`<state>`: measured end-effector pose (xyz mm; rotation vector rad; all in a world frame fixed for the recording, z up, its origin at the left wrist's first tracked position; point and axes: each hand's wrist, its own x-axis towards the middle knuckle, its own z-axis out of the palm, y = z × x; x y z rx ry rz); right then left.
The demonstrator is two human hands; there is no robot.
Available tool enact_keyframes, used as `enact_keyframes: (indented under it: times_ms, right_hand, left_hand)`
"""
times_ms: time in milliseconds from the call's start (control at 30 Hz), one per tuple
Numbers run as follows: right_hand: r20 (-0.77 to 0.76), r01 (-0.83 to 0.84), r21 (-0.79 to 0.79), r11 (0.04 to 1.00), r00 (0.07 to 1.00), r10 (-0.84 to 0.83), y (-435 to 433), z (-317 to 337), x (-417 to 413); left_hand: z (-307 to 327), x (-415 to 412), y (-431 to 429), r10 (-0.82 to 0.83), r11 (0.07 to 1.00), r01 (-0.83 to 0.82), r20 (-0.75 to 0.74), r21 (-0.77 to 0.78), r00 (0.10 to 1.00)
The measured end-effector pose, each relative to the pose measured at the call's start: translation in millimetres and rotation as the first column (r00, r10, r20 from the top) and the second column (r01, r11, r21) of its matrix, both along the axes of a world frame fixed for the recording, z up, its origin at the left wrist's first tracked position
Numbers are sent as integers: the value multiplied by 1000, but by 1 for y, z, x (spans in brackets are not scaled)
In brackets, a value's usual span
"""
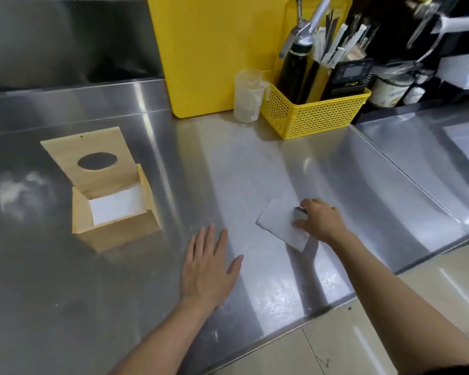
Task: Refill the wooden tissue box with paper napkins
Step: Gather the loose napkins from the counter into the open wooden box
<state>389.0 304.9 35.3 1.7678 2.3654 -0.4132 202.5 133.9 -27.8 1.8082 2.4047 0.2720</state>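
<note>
The wooden tissue box (114,234) stands on the steel counter at the left, its lid (92,158) with an oval hole swung up and back. White paper napkins (117,205) lie inside it. A pale grey napkin (279,224) lies flat on the counter to the right of centre. My right hand (320,220) rests on its right side, fingers curled onto the sheet with one corner lifted under them. My left hand (209,266) lies flat on the counter with fingers spread, between the box and the napkin, holding nothing.
A yellow cutting board (201,50) leans on the back wall. Beside it stand a clear measuring cup (248,96) and a yellow perforated basket (317,115) with a dark bottle and utensils. Jars and dark equipment fill the back right. The counter's front edge (282,336) runs diagonally above the tiled floor.
</note>
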Motion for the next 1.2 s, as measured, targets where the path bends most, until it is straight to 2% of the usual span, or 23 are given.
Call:
enact_keyframes:
  times_ms: [100, 167, 267, 400, 567, 700, 767, 867, 967, 1200]
  right_hand:
    - [-57, 88, -73, 993, 994, -92, 5, -2, 1]
    - [-93, 83, -132, 988, 991, -95, 7, -2, -2]
    - [-216, -14, -156, 988, 976, -20, 8, 2, -11]
    - [-410, -137, -119, 983, 909, 77, 4, 16, -33]
    - [-551, -311, -54, 949, 802, 232, -9, 45, -81]
    - [-668, -449, -135, 883, 700, 254, -28, 63, -129]
    - [-713, -515, -168, 841, 652, 258, -39, 71, -154]
    - [-756, -571, -187, 800, 603, 253, -53, 79, -190]
    - [-782, -597, -201, 776, 575, 240, -61, 82, -222]
    - [-759, -634, -322, 703, 617, 209, -63, 91, -283]
  left_hand:
    - [-1, 1, 0, 9, 1000, -9, -3, 2, 1000]
    - [-1, 0, 1, 11, 1000, -11, 0, 2, 1000]
    - [-1, -2, 0, 17, 1000, -18, 16, 14, 1000]
    - [4, -14, -8, 73, 995, -79, 92, 66, 993]
    - [14, -41, -38, 259, 950, -286, 192, 127, 946]
    - [16, -71, -70, 411, 875, -433, 144, 214, 900]
    - [15, -88, -84, 490, 840, -505, 122, 198, 863]
    - [13, -111, -102, 577, 807, -584, 95, 86, 811]
    - [9, -136, -114, 577, 815, -579, 48, 22, 815]
    - [12, -167, -129, 551, 834, -551, -5, 30, 834]
